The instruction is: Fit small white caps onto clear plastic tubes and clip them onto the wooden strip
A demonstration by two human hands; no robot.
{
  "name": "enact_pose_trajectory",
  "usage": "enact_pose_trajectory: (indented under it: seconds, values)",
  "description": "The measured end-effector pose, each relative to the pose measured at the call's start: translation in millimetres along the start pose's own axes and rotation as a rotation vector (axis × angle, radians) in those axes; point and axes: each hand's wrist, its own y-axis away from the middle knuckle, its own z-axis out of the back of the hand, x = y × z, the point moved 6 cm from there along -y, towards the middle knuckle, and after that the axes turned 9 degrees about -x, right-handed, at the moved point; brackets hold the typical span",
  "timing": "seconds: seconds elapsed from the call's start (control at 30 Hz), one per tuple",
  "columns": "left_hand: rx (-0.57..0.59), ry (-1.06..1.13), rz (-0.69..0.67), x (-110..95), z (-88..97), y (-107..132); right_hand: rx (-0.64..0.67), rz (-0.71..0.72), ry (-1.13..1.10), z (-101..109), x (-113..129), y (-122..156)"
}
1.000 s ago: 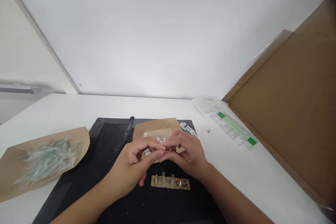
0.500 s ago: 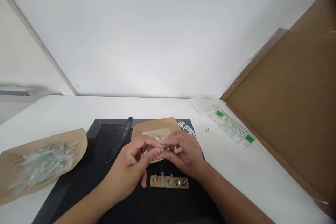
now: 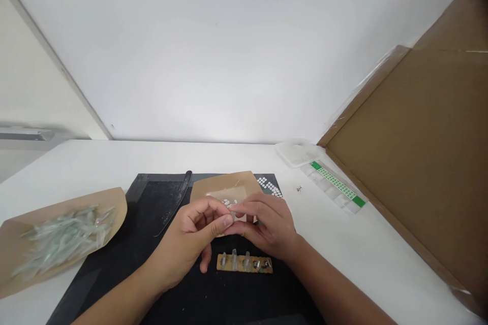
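Observation:
Above the black mat (image 3: pixel 183 294), my left hand (image 3: pixel 198 231) and my right hand (image 3: pixel 265 223) meet, thumbs and fingertips pinched together. Between the fingertips is a small clear piece, mostly hidden, whose kind I cannot make out. Just below my hands lies a narrow tan strip (image 3: pixel 244 269); several clear pointed pieces (image 3: pixel 234 260) stand up from it, with small shiny metal bits (image 3: pixel 263 264) at its right end. Behind my hands, partly covered by them, is a brown paper tray (image 3: pixel 213 188) with small white pieces in it.
A paper tray (image 3: pixel 118 203) full of clear slender pieces sits at the left. A curved black tool (image 3: pixel 179 205) lies on the mat. White dots on a sheet (image 3: pixel 269 185), small metal bits (image 3: pixel 299 189), a green-striped clear packet (image 3: pixel 337 185) and a cardboard box (image 3: pixel 419 152) are rightward.
My hands stay pinched together; the right fingers have flattened slightly over the left fingertips. The whole view has shifted a little.

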Motion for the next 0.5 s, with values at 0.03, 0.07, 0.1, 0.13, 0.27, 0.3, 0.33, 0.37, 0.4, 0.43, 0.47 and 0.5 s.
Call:
enact_pose_trajectory:
  seconds: [0.03,0.07,0.1,0.13,0.27,0.3,0.33,0.37,0.4,0.43,0.47,0.5]
  values:
    - [-0.004,0.003,0.004,1.1,0.7,-0.5,-0.002,0.008,0.011,0.0,0.4,0.1]
    - [-0.008,0.004,0.007,2.1,1.3,-0.9,-0.002,0.016,0.022,0.1,0.8,-0.1]
    - [-0.013,0.005,0.009,2.9,1.9,-1.2,-0.003,0.024,0.033,0.3,1.4,-0.5]
    - [-0.017,0.004,0.003,3.1,2.4,-1.4,-0.003,0.035,0.044,0.8,2.1,-0.9]
    - [-0.056,-0.012,-0.111,-5.2,4.3,-1.3,-0.021,0.135,0.127,6.2,7.7,-2.6]
    - [-0.064,-0.021,-0.148,-8.6,4.4,-1.1,-0.023,0.160,0.152,7.5,9.0,-2.9]
    - [-0.068,-0.032,-0.179,-11.8,4.4,-0.9,-0.019,0.178,0.173,8.3,9.9,-3.2]
    - [-0.064,-0.046,-0.204,-14.6,3.9,-0.8,-0.013,0.188,0.185,8.8,10.5,-3.8]
    - [-0.058,-0.062,-0.227,-17.3,3.4,-0.6,-0.010,0.191,0.189,9.4,11.2,-4.7]
    - [-0.057,-0.082,-0.251,-19.8,3.4,-0.4,-0.013,0.191,0.186,10.5,12.3,-5.9]
    - [-0.066,-0.113,-0.282,-22.5,3.8,0.0,-0.020,0.187,0.179,11.9,13.8,-7.1]
    - [-0.078,-0.161,-0.327,-25.6,4.4,0.7,-0.033,0.180,0.174,14.2,15.9,-8.4]
